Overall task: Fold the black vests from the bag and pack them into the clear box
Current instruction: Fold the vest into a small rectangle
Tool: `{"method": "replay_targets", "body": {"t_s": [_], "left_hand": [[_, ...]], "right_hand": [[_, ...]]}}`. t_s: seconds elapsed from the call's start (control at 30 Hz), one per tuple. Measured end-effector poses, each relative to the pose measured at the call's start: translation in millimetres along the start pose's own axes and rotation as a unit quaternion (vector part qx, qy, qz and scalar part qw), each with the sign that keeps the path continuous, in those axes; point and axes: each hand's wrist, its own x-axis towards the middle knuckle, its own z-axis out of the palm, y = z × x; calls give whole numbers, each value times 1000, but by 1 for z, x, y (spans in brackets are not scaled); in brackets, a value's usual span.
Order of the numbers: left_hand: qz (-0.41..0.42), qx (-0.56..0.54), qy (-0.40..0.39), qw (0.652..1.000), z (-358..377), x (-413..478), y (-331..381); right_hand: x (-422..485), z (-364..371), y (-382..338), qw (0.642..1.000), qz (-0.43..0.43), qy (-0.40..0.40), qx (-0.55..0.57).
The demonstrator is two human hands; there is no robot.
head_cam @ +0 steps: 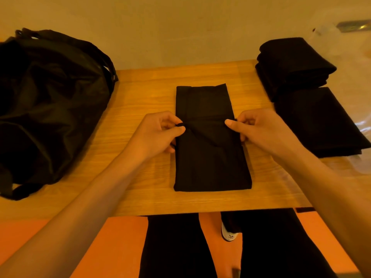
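Note:
A black vest (pixel 208 161), folded into a long narrow strip, lies lengthwise in the middle of the wooden table (pixel 140 93). My left hand (pixel 158 133) pinches its left edge about halfway along. My right hand (pixel 259 129) pinches the right edge at the same height, where a folded layer ends. A big black bag (pixel 50 109) slumps on the table's left side. On the right, folded black vests sit as a stack (pixel 293 65) at the back and a flatter pile (pixel 321 121) nearer me, inside the clear box (pixel 361 163), whose walls are hard to make out.
A pale wall stands right behind the table. The table's front edge runs just below the vest, with my legs, a white shoe (pixel 228 233) and an orange floor (pixel 112 245) beneath it. Bare wood shows between bag and vest.

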Motion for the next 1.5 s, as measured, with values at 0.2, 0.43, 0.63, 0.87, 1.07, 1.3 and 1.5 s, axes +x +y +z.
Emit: {"method": "replay_targets", "body": {"t_s": [0.2,0.43,0.63,0.87,1.07,1.3,1.5], "left_hand": [[85,66,57,993,3,0,-6],[57,23,85,995,2,3,-11],[53,50,90,993,5,2,-7],[7,45,49,998,-1,-16,3],[-30,103,78,991,-2,-69,-4],[-36,115,118,986,34,-115,-19],[-6,88,186,979,42,-116,-32]], "right_hand": [[0,4,7,995,-54,83,-23],[0,6,8,991,-80,101,22],[6,7,7,997,-66,40,-30],[6,-3,-8,996,-47,-6,-72],[-57,-6,-9,993,6,6,-115],[-109,19,7,997,33,45,-61],[-121,32,11,991,3,135,23]]}}
